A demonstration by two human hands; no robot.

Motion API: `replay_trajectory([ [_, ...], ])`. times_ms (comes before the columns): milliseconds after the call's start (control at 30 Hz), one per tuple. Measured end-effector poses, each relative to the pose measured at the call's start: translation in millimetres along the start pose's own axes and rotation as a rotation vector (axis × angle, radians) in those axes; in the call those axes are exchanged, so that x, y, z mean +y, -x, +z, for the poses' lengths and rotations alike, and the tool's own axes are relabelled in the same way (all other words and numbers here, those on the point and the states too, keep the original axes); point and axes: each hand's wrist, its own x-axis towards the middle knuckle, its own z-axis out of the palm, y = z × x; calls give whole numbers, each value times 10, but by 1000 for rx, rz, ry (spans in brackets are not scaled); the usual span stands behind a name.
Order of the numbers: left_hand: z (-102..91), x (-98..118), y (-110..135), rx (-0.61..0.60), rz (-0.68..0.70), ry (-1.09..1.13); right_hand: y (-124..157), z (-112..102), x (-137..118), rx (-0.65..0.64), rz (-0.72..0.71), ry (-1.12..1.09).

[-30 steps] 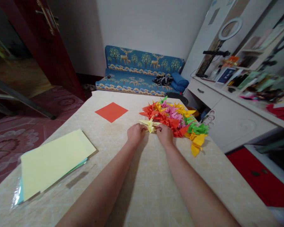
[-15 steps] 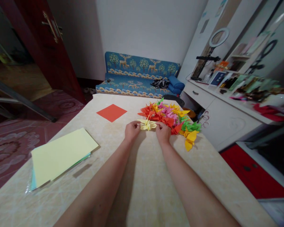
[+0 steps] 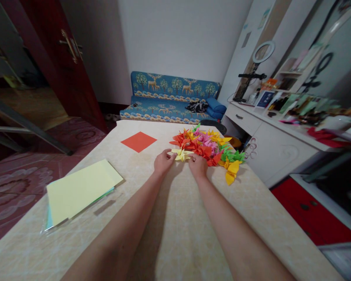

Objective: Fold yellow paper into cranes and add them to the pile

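Note:
A pale yellow origami crane (image 3: pixel 181 155) is stretched between my two hands, just in front of a heap of folded cranes. My left hand (image 3: pixel 164 160) pinches the wing on its left side. The opposite wing is pinched by my right hand (image 3: pixel 197 164), whose knuckles lie close to the red cranes. Red, pink, green, yellow and orange paper cranes (image 3: pixel 206 142) make up the heap. A yellow-orange crane (image 3: pixel 232 171) lies at its near right end.
A red paper square (image 3: pixel 139 141) lies flat at the far left of the table (image 3: pixel 187 218). Nearer on the left is a stack of pale yellow paper (image 3: pixel 84 191) in a clear sleeve. Behind the table stands a blue patterned sofa (image 3: pixel 169 105); a white dresser (image 3: pixel 280 144) is at the right.
My right hand has come slightly inward, toward the left hand, and the crane's wings are still held. The whole view has shifted a little with my head.

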Motion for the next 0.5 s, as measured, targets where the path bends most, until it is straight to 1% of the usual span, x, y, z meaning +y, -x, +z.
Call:
replay_trajectory([
  [133,32,41,-36,-33,-46,-61,1,-12,-27,-71,-20,54],
  [233,46,39,-106,-70,-100,-73,-3,-13,-42,-106,-25,109],
  [400,71,-8,-291,-144,-207,-49,-13,5,-59,-128,-37,194],
  [500,83,-31,-389,-186,-240,-22,-17,17,-62,-136,-50,224],
])
